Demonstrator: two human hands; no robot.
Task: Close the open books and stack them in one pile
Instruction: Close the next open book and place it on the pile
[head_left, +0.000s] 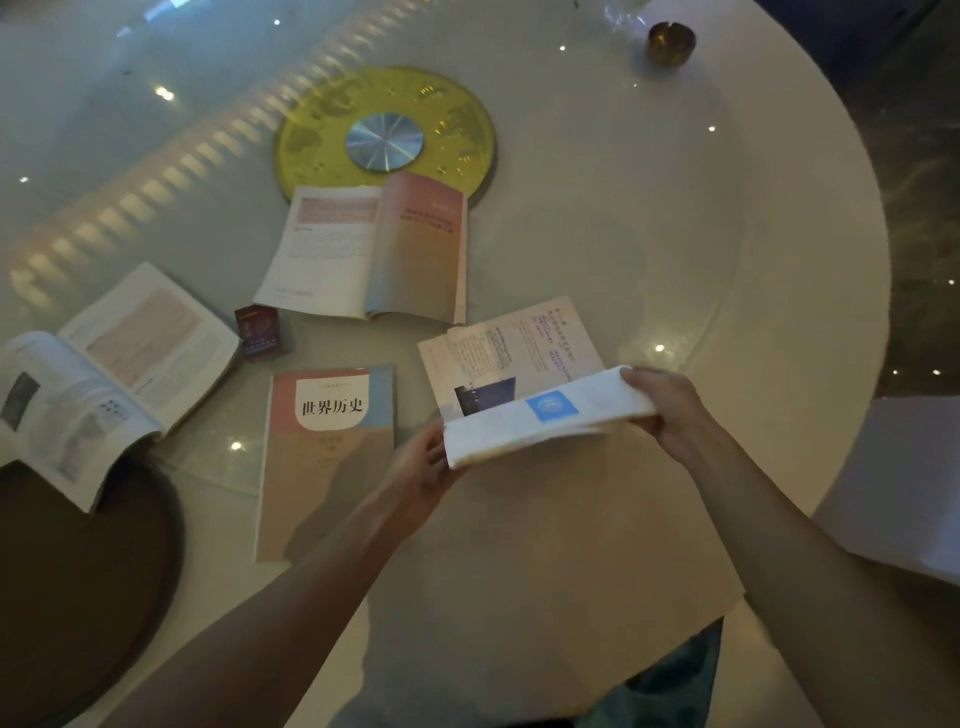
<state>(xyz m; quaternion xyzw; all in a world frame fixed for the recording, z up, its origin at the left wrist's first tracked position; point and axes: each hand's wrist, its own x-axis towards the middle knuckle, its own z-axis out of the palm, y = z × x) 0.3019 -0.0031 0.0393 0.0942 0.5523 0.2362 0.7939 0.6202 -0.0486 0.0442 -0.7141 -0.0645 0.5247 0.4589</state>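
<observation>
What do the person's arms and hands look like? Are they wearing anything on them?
Both arms are bare all the way up, with no sleeves showing. The left hand and right hand have no gloves, and I can't see a watch, bracelet or ring. The picture is dim and a bit blurry.

Closed pink-and-tan paperback textbook (326, 462): flat, cover up, near table edge. White-paged book (519, 400): half-folded, just right of it. Open pink-paged book (366, 254): beyond both. Open illustrated book (104, 379): far left, overhanging the edge.

Dim, soft picture (wide-angle bend at the edges); ceiling lights glare on the glossy table (597, 218).
</observation>
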